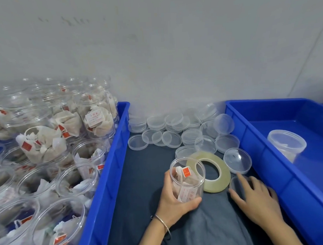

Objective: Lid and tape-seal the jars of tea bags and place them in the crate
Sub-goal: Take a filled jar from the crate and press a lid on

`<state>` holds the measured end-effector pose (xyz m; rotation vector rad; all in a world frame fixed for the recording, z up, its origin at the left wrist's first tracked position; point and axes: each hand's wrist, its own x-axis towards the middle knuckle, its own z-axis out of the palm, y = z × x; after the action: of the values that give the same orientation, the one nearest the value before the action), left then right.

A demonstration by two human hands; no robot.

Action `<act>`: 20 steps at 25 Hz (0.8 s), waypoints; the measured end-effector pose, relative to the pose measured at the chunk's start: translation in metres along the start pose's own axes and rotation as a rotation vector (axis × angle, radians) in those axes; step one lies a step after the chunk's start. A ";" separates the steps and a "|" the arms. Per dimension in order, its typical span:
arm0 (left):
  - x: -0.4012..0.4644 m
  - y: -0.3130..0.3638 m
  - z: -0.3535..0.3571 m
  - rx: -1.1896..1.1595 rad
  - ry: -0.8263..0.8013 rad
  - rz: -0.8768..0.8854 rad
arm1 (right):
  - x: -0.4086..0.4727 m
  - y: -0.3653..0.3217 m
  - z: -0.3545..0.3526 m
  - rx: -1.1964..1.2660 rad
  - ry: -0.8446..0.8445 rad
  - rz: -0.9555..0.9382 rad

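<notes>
**Lidding the open jar**

The left hand [176,197] is gripping an unlidded jar [187,178] upright on the tabletop, touching the single tape roll [209,171]. The right hand [256,197] is curling over one loose lid [239,183]. A skewed lid could jam or tip the jar, spilling tea bags. One lidded jar [286,144] is sitting in the crate [260,149].

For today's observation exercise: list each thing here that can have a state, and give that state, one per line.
Jar in left hand: upright, open, no lid, tea bags inside.
Left hand: grips that jar.
Right hand: fingers curled over a loose lid.
Tape roll: lying flat.
Right crate: holds one lidded jar.
Left crate: packed with unlidded jars.
</notes>
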<state>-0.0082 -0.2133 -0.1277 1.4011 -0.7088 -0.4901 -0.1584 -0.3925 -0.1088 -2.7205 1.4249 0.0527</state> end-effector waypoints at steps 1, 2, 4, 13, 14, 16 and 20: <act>0.000 0.000 0.000 -0.002 -0.020 0.000 | -0.002 -0.001 -0.004 0.022 0.049 -0.018; -0.001 0.001 -0.001 0.003 -0.039 -0.002 | -0.005 -0.007 -0.011 0.127 0.124 -0.008; -0.001 0.005 -0.003 0.022 -0.057 0.018 | -0.006 -0.017 -0.032 0.542 0.291 -0.032; 0.007 0.023 0.015 0.067 0.070 0.184 | -0.011 -0.100 -0.082 1.762 0.072 -0.269; 0.007 0.023 0.015 0.070 0.068 0.177 | -0.017 -0.103 -0.073 1.620 0.083 -0.325; 0.008 0.025 0.014 0.089 0.074 0.151 | -0.027 -0.100 -0.062 1.339 0.059 -0.409; 0.014 0.021 0.010 0.202 0.036 0.192 | -0.028 -0.087 -0.070 0.898 0.073 -0.641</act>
<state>-0.0075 -0.2272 -0.1048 1.5077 -0.8727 -0.2472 -0.1026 -0.3254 -0.0329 -2.2305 0.3392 -0.5686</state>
